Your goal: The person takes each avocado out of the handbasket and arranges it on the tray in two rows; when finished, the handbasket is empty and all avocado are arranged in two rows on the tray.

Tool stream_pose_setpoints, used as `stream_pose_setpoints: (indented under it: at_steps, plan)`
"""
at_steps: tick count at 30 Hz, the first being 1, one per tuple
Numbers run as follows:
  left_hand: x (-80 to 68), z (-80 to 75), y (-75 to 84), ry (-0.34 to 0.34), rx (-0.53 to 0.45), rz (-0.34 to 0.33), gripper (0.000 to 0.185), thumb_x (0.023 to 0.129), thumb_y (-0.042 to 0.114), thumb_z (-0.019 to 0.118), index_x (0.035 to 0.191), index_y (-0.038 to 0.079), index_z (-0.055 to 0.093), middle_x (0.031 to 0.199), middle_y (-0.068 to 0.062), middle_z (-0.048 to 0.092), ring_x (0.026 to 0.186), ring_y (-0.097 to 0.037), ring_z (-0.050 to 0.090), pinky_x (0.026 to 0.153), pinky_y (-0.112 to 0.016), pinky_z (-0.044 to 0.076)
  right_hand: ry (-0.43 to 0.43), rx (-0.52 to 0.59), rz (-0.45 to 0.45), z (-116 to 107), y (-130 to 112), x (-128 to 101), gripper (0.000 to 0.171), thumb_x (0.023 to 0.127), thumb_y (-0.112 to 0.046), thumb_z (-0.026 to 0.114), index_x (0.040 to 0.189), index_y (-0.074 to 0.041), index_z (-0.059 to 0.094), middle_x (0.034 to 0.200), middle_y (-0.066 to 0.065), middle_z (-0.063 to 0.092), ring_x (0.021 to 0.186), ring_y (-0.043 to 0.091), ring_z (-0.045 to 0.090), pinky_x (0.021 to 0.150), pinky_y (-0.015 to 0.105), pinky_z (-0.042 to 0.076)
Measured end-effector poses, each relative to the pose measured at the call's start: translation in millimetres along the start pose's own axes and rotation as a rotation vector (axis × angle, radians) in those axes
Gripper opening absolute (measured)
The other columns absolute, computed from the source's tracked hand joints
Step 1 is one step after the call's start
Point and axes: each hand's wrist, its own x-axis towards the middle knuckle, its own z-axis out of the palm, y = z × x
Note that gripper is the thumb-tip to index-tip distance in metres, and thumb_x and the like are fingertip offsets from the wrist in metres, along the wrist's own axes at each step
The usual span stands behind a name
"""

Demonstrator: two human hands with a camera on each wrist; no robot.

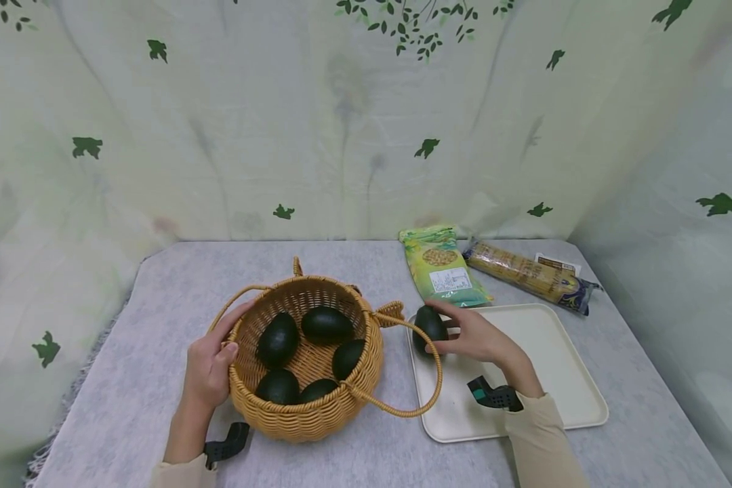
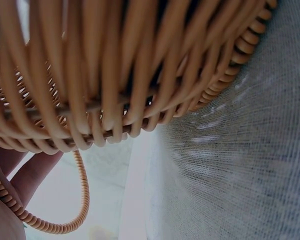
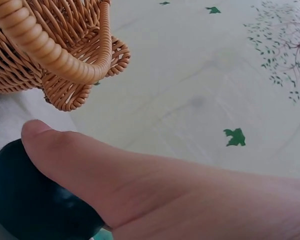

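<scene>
A round wicker basket [image 1: 308, 407] sits on the grey cloth with several dark green avocados [image 1: 326, 324] inside. My left hand [image 1: 210, 359] grips its left rim, thumb over the edge; the left wrist view shows the basket's weave [image 2: 115, 75] up close. One more avocado [image 1: 430, 327] lies at the near left corner of a cream tray [image 1: 561, 379]. My right hand [image 1: 472, 333] curls over this avocado and holds it; in the right wrist view my thumb [image 3: 80, 160] lies across the dark fruit [image 3: 25, 200].
A loose basket handle [image 1: 430, 379] droops over the tray's left edge. Behind the tray lie a green snack bag [image 1: 442, 268] and a long packet of biscuits [image 1: 533, 274]. Leaf-printed cloth walls close in the back and both sides.
</scene>
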Motion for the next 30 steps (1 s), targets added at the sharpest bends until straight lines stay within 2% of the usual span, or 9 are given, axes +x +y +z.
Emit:
stream_pose_setpoints:
  at_steps: [7,11,18,25,30]
  plan:
    - [-0.3,0.6,-1.0,0.002,-0.009,0.004,0.053,0.098,0.013,0.038,0.146,0.010,0.060,0.136,-0.007,0.068,0.117,0.003,0.060,0.094,-0.006,0.040,-0.054,0.010,0.014,-2.7,1.3,-3.3,0.090,0.090,-0.028,0.081,0.161,-0.002,0.032,0.155,0.027,0.043,0.135,0.046,0.052,0.102,0.046,0.053]
    - [-0.7,0.7,-1.4,0.008,-0.004,0.005,0.054,0.096,0.012,0.038,0.145,0.010,0.061,0.135,-0.006,0.069,0.112,-0.002,0.064,0.092,-0.007,0.042,-0.082,0.015,0.022,-3.5,1.2,-5.2,0.090,0.092,-0.028,0.078,0.162,-0.001,0.028,0.157,0.026,0.040,0.136,0.046,0.050,0.104,0.048,0.051]
    - [-0.1,0.1,-1.2,0.009,0.015,0.010,0.054,0.096,0.012,0.038,0.144,0.011,0.062,0.134,-0.005,0.070,0.101,-0.012,0.067,0.088,-0.010,0.044,-0.040,-0.011,-0.001,-5.5,-0.1,-6.5,0.082,0.096,-0.028,0.074,0.160,-0.001,0.032,0.158,0.027,0.039,0.136,0.049,0.050,0.103,0.050,0.052]
    - [-0.2,-0.1,-0.7,0.013,-0.004,0.013,0.053,0.096,0.012,0.038,0.144,0.010,0.061,0.136,-0.004,0.069,0.113,0.000,0.063,0.093,-0.006,0.041,-0.049,-0.066,-0.005,-8.3,-0.2,-8.9,0.077,0.098,-0.029,0.069,0.160,-0.001,0.032,0.160,0.028,0.036,0.138,0.052,0.046,0.102,0.056,0.051]
    - [-0.3,0.5,-0.8,0.012,-0.022,0.017,0.052,0.098,0.012,0.038,0.144,0.009,0.061,0.137,-0.003,0.068,0.115,0.003,0.061,0.095,-0.006,0.040,-0.050,-0.084,-0.014,-9.4,-0.6,-11.3,0.076,0.100,-0.028,0.067,0.161,-0.001,0.031,0.162,0.026,0.034,0.142,0.051,0.042,0.104,0.059,0.049]
